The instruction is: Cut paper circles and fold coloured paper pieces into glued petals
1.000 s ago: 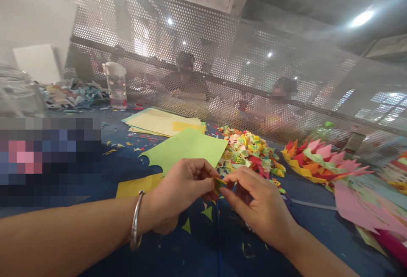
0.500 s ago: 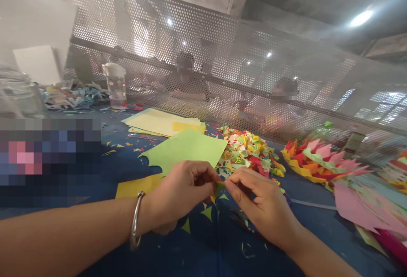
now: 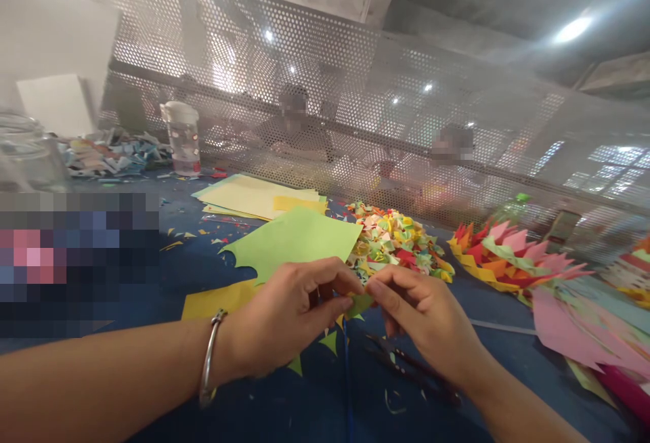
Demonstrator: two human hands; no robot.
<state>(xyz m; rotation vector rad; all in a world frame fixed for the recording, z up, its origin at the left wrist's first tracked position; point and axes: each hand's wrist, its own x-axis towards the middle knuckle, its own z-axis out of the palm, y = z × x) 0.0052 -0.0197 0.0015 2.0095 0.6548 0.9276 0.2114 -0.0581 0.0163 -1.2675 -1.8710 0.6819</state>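
My left hand [image 3: 289,311] and my right hand [image 3: 424,318] meet over the blue table, both pinching one small green paper piece [image 3: 359,303] between their fingertips. A metal bangle [image 3: 207,360] rings my left wrist. Just behind the hands lies a light green sheet [image 3: 297,236] with notched edges, and a yellow sheet [image 3: 216,297] lies under my left hand. A heap of small folded coloured paper bits [image 3: 399,243] sits beyond my right hand. Dark scissors [image 3: 411,368] lie on the table below my right hand.
Pale yellow sheets [image 3: 254,196] lie farther back. Zigzag-cut coloured paper [image 3: 512,260] piles up at the right, with pink sheets [image 3: 579,324]. A plastic bottle [image 3: 183,137] and paper scraps [image 3: 112,155] stand at the back left. A perforated metal screen [image 3: 355,91] shows people behind it.
Both hands have shifted slightly toward me and closed tighter on the green piece, which now shows more between the fingertips. The scissors have come into view under my right hand.
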